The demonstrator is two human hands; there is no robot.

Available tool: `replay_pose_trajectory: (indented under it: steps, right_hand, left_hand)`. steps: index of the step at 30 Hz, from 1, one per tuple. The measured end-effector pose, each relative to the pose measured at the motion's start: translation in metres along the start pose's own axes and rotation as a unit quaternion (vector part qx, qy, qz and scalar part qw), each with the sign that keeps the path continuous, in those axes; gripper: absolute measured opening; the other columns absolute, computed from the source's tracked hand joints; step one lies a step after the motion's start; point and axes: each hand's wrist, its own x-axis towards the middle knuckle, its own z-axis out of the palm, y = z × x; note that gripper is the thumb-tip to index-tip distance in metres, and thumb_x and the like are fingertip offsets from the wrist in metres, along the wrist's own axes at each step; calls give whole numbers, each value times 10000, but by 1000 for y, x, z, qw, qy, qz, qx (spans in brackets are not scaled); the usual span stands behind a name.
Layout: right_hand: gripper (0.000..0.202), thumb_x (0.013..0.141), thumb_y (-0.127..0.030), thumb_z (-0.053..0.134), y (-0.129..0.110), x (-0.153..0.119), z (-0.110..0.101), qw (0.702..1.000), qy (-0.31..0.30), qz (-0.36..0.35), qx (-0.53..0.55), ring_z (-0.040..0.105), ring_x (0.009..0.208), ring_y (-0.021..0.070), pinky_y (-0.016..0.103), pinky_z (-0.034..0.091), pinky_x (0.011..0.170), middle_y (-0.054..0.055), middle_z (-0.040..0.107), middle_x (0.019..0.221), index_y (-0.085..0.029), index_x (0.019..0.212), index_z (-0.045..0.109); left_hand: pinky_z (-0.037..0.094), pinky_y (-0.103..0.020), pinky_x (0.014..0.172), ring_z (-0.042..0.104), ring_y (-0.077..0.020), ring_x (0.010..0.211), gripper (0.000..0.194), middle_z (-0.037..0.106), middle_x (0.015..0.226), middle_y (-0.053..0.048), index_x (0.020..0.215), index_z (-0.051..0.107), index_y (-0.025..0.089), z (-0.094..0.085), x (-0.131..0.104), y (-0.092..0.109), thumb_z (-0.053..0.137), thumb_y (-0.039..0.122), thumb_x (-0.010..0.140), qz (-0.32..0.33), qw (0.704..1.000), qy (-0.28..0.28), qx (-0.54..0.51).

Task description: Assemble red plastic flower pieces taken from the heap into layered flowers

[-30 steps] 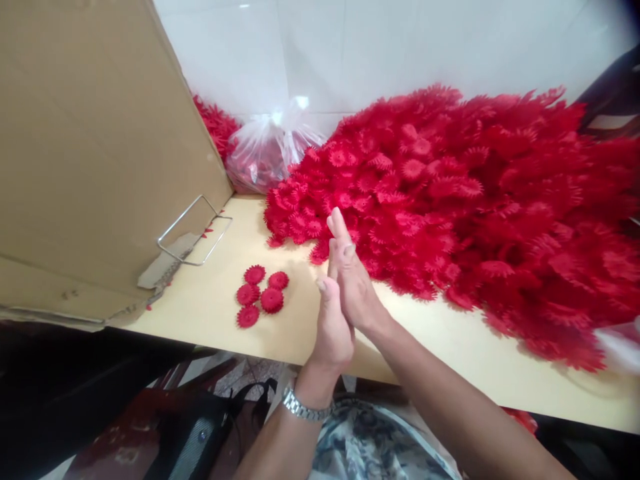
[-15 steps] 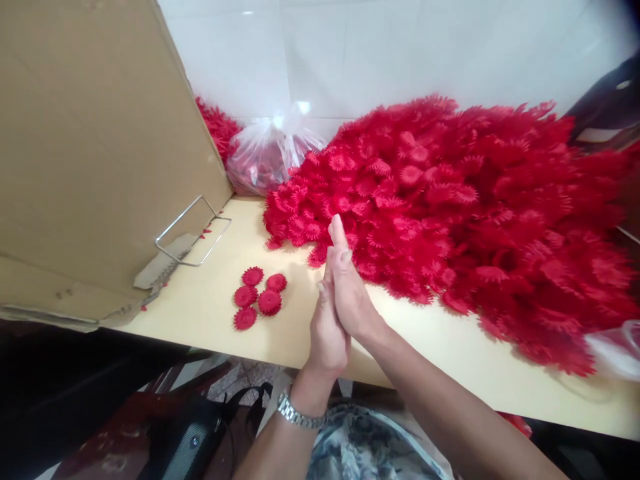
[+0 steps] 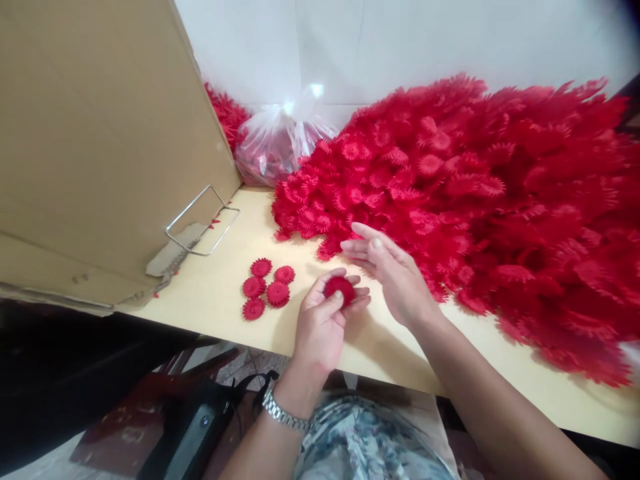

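My left hand (image 3: 323,323), with a metal watch at its wrist, holds a round red disc (image 3: 339,292), the thumb pressed on top and fingers beneath. It looks like the red toothed flower pieces lying about, though its edge is partly covered. To the right, my right hand (image 3: 395,273) is raised with fingers stretched out and nothing in it, apart from the left. Left of my hands, several red flower pieces (image 3: 277,293) with toothed edges lie grouped on the pale table (image 3: 200,300).
A large heap of red flower pieces (image 3: 450,193) spreads over the back and right. Behind it stands a clear plastic bag (image 3: 273,150) with red contents. A cardboard box (image 3: 100,147) fills the left, with a bent wire frame (image 3: 205,223) against it.
My palms were pressed together and have come apart. The right hand has moved right, and the left has turned over, showing the red disc under its thumb.
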Motion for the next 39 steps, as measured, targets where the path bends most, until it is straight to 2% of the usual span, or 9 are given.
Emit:
replay_pose_trajectory:
  steps: [4,8,15,19,22,26,30,36,39]
  right_hand:
    - [387,814,-466,590,-4,-16,-11,999,-1,3,-43,651,937,189,385,500,883,50,705,935,-224,1115,604]
    - [360,819,-450,588,-6,-28,-16,997,0,10,-70,658,895,176,344,517,833,39,705,886,-214,1089,625]
    - [300,848,-425,539,-3,-42,-19,984,-26,14,-174,626,737,147,272,492,688,22,655,759,-174,962,657]
    - [197,785,-358,629,-6,-41,-11,976,-119,1,-185,599,632,130,242,472,589,-6,631,699,-184,874,607]
    - [131,839,-298,553,-9,-37,-7,959,-161,-25,-232,590,575,119,221,446,537,-12,624,632,-188,772,574]
    - [170,848,-213,499,-6,-35,-6,913,-98,-131,-373,529,530,101,203,383,496,-16,569,579,-182,691,558]
    - [226,883,-255,451,-7,-20,-8,885,30,-158,-437,459,457,93,206,347,445,-30,501,518,-192,690,551]
    - [273,870,-250,474,-24,34,-27,720,92,-274,-631,565,891,269,399,454,759,140,630,978,-168,1083,621]
    - [341,859,-266,493,-27,35,-32,719,101,-292,-623,524,1014,306,462,424,857,179,581,1129,-138,1161,588]
  left_hand:
    - [497,-204,411,601,-118,445,178,648,603,-12,901,559,110,-4,-6,-2,606,123,730,6,995,22,96]
    - [401,-181,273,515,-97,325,156,614,542,19,764,530,142,-5,-11,-4,629,260,741,6,989,28,148]
    - [244,-109,243,352,-26,272,340,461,397,79,632,505,158,-8,-10,-4,653,450,727,18,970,57,235]
    - [226,-117,244,343,-27,269,438,421,369,68,546,484,147,-11,-7,-7,599,516,753,34,956,51,287]
    - [290,-153,248,421,-72,275,446,479,390,38,598,515,148,-14,-7,-9,491,537,816,15,962,33,271]
    - [476,-209,397,575,-114,429,240,607,571,12,809,567,149,-16,-11,-9,583,389,803,-10,973,-29,230]
    - [492,-237,395,576,-130,398,155,580,520,20,764,558,136,-13,-15,-5,623,276,751,-54,976,-15,211]
    - [441,-214,331,548,-108,363,221,658,623,-20,833,597,115,-13,-13,2,679,233,665,-29,985,35,169]
    - [359,-173,272,493,-84,310,214,633,548,-3,757,580,125,-16,-12,4,682,294,674,-19,983,50,174]
